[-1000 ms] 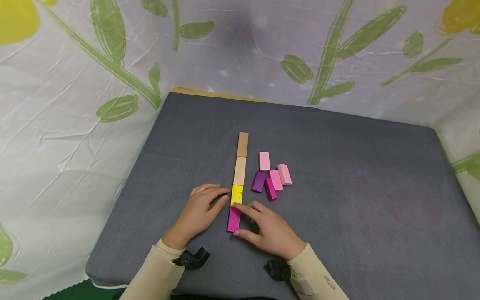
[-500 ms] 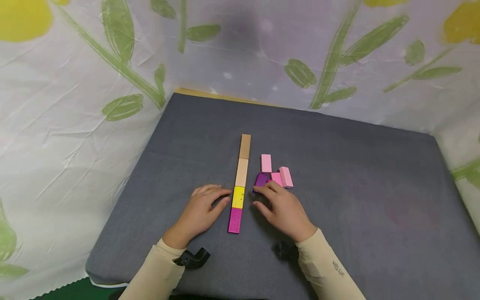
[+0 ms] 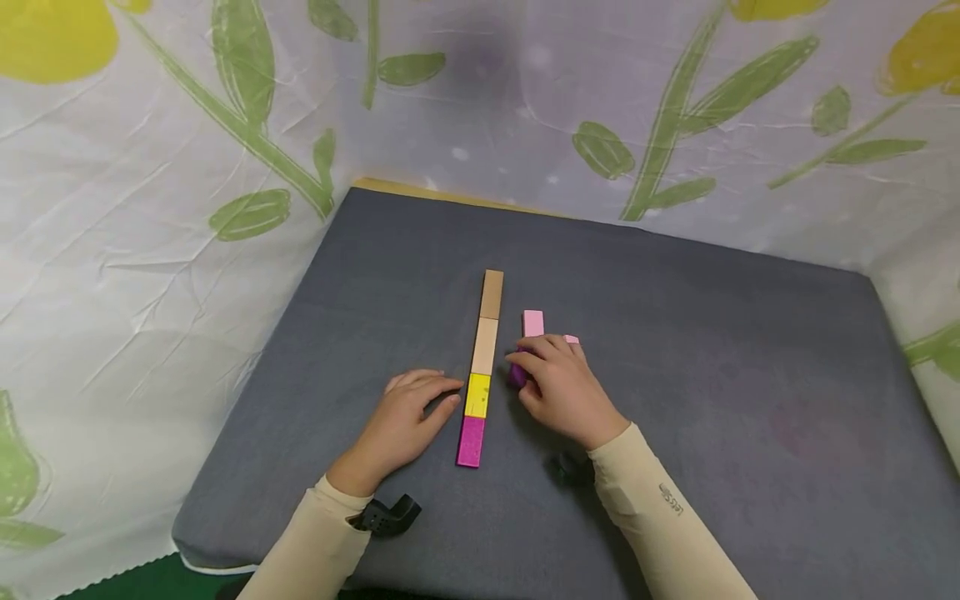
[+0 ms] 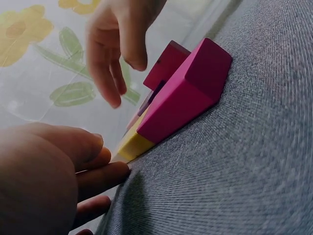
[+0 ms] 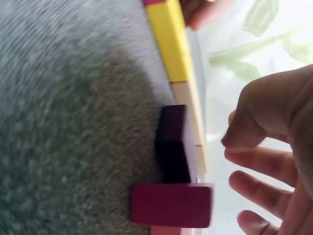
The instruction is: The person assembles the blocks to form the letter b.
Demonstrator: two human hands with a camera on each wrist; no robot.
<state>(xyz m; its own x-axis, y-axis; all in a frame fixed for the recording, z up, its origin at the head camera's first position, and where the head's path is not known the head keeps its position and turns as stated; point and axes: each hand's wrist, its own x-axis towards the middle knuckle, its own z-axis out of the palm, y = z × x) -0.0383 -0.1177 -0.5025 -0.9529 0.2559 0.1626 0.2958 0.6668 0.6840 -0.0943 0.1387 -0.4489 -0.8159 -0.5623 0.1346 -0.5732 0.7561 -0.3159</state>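
A straight row of blocks lies on the grey table: a brown block (image 3: 491, 294) farthest off, then a beige block (image 3: 484, 346), a yellow block (image 3: 477, 395) and a magenta block (image 3: 471, 442). Left of the yellow block rests my left hand (image 3: 405, 421), fingers relaxed and holding nothing. My right hand (image 3: 566, 387) hovers over the loose blocks, its fingers lightly bent. In the right wrist view, those fingers stand apart from a dark purple block (image 5: 173, 139) and a deep pink block (image 5: 171, 204). From the head, my right hand hides most of this group.
A light pink block (image 3: 533, 323) shows beyond my right hand, and the end of another pink block (image 3: 572, 339) peeks out beside it. Flower-printed sheeting (image 3: 465, 100) hangs behind and beside the grey tabletop (image 3: 712, 375).
My right hand has left the joint of the yellow and magenta blocks and moved right and away from me, over the loose blocks. My left hand has stayed put.
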